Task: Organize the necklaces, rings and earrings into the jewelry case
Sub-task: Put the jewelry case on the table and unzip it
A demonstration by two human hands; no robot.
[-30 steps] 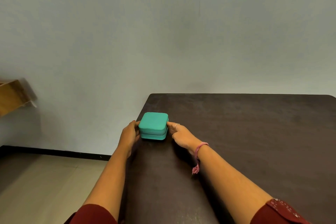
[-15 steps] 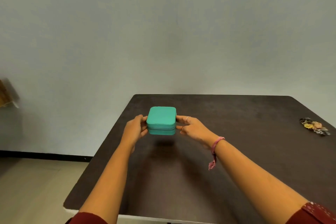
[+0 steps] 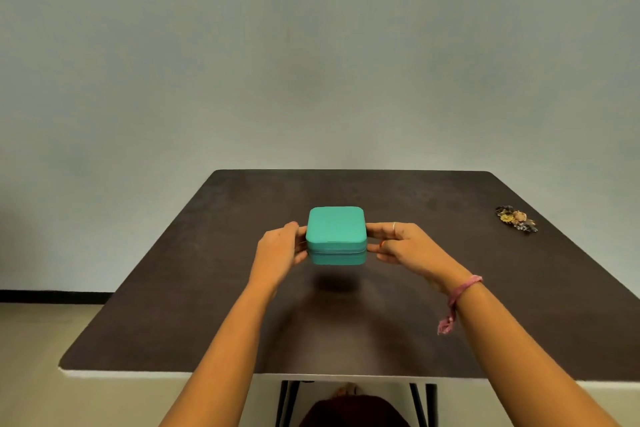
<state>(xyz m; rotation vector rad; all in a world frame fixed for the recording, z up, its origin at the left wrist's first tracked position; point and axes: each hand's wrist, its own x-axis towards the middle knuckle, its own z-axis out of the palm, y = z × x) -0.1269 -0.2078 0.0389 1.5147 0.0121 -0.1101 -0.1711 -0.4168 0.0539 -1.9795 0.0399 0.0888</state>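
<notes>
A closed teal jewelry case [image 3: 336, 234], square with rounded corners, hangs a little above the dark table [image 3: 207, 305], its shadow on the tabletop below it. My left hand [image 3: 278, 250] grips its left side and my right hand [image 3: 403, 243] grips its right side, fingers curled onto the edges. A small heap of jewelry [image 3: 516, 218], dark with yellow and pink pieces, lies at the table's far right. The single pieces in the heap are too small to tell apart.
The table stands against a plain grey wall [image 3: 311, 62]. Its front edge [image 3: 311, 375] runs across the lower part of the view, with dark legs under it. Beige floor [image 3: 41, 357] shows at the left.
Both hands lifted the case from the table's left edge and carried it to the middle. The view swung right, bringing the heap of jewelry into sight.
</notes>
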